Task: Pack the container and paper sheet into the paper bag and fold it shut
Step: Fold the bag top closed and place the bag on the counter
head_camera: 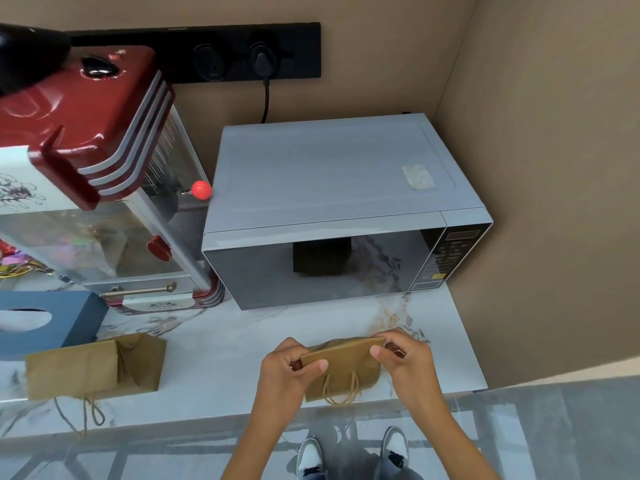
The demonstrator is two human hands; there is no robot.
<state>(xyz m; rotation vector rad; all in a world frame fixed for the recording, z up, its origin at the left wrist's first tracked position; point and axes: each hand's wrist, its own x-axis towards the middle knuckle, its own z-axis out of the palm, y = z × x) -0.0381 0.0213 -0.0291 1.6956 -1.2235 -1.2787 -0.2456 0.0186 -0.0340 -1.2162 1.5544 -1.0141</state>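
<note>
The paper bag [343, 368] stands on the marble counter [221, 348] at lower centre, its top folded over (twine handles hanging in front). The left hand [287, 368] and right hand [405, 362] pinch the fold's two ends. Above it sits a grey microwave [332, 188]; a second bag [93, 365] lies at lower left.

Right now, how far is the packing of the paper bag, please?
Looks done: no container or paper sheet lies loose on the counter, so they are probably inside, though the contents are hidden. In hand: the left hand and right hand pinch the top edge of the paper bag, which is bent over. Left: press the fold flat and let go. A second bag lies at the left.
</note>
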